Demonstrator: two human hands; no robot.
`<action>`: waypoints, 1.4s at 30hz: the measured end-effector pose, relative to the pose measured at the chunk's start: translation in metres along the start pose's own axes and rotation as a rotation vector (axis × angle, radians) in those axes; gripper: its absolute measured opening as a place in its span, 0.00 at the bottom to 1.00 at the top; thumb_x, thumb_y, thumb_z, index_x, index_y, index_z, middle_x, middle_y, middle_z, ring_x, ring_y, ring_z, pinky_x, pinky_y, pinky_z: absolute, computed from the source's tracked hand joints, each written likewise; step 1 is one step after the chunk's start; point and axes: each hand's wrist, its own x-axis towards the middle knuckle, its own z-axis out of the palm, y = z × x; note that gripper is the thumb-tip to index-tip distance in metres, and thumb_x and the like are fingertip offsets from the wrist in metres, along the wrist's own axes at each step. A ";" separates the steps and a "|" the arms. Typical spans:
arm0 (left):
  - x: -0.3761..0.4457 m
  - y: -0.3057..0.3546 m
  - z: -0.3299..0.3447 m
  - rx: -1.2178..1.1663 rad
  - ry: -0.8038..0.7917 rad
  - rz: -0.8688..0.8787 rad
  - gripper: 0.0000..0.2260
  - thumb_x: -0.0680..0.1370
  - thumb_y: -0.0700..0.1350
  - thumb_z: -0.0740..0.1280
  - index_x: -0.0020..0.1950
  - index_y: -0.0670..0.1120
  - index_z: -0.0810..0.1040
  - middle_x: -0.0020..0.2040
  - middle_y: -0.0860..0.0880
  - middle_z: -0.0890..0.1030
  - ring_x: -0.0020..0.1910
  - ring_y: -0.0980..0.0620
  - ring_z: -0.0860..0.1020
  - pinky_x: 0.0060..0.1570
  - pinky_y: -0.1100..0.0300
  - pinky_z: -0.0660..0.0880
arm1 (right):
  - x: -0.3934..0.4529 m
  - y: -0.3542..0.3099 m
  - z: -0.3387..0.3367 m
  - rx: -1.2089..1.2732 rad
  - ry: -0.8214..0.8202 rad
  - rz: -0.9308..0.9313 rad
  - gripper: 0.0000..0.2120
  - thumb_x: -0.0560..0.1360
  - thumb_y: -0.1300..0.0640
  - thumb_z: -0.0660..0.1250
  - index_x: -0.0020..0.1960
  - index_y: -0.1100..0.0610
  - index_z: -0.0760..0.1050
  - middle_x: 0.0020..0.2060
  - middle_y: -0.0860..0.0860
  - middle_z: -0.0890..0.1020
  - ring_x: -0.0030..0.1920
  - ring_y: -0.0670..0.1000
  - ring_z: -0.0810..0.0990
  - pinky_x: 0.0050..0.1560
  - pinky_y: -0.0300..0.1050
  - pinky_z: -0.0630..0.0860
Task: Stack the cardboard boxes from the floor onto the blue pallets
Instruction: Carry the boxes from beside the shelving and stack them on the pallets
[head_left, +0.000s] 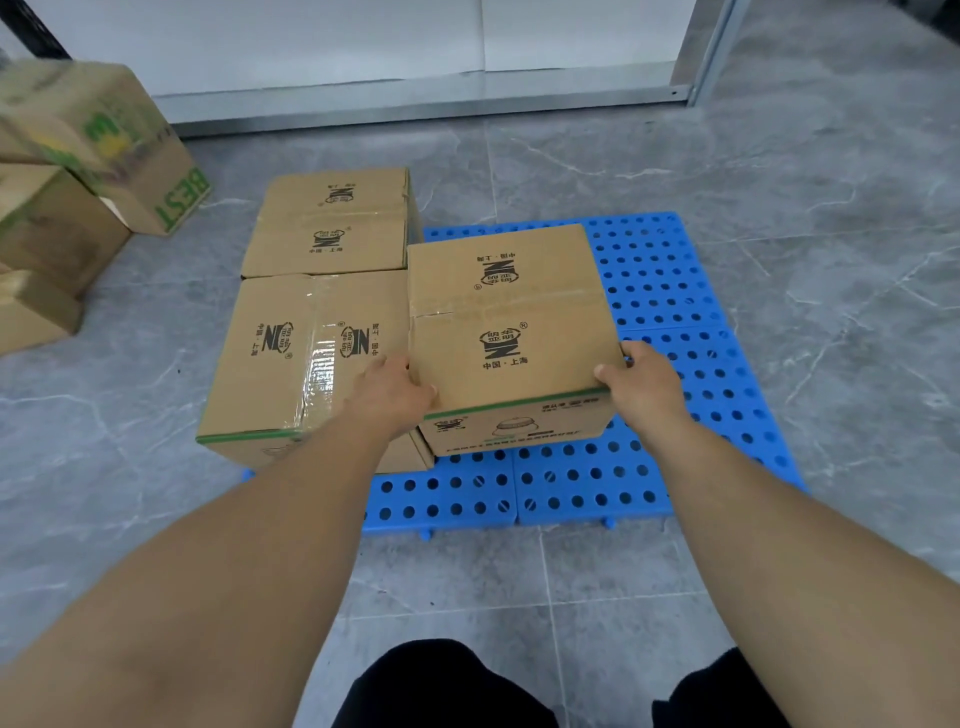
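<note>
Step in hand: placing a cardboard box (506, 317) on the blue pallets (670, 291).

- Left hand (392, 389) grips the box's near-left corner, thumb on the top face, fingers curled round the side.
- Right hand (641, 379) grips the near-right corner the same way, thumb on top, fingers wrapped round the right face.
- Held box sits over the middle of the pallets, top face taped, logo printed on it. Cannot tell whether its base already rests on the pallet or hangs just above.
- Its left side is close against the near-left box (306, 358); the far-left box (332, 223) stands behind that one. Both appear to be on the pallets' left half.
- More boxes wait on the grey tile floor (805, 156) at far left, including a green-printed carton (114, 140), blurred.

Judgement: task under way, right half of the pallets bare. Next move calls for settling the box flush against its neighbour, releasing both hands, then turning left for another carton.
</note>
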 end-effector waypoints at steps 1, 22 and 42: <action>0.000 -0.002 0.003 0.015 0.008 -0.002 0.22 0.76 0.49 0.64 0.69 0.46 0.65 0.68 0.46 0.69 0.66 0.43 0.69 0.65 0.43 0.68 | 0.000 0.002 0.002 -0.001 -0.006 0.003 0.15 0.78 0.57 0.61 0.63 0.57 0.70 0.57 0.54 0.77 0.48 0.53 0.74 0.49 0.49 0.73; 0.000 0.004 0.015 0.321 0.102 -0.050 0.22 0.77 0.49 0.62 0.71 0.49 0.63 0.72 0.47 0.61 0.69 0.44 0.60 0.63 0.46 0.64 | 0.015 0.024 0.024 0.045 0.022 0.031 0.18 0.78 0.57 0.60 0.68 0.54 0.67 0.61 0.51 0.76 0.53 0.52 0.76 0.48 0.46 0.72; -0.004 0.003 0.016 0.313 0.089 -0.030 0.25 0.78 0.47 0.59 0.74 0.55 0.57 0.74 0.49 0.58 0.71 0.43 0.58 0.66 0.44 0.62 | 0.019 0.038 0.021 -0.039 0.023 0.048 0.20 0.78 0.57 0.60 0.70 0.55 0.64 0.66 0.52 0.73 0.34 0.42 0.70 0.35 0.44 0.69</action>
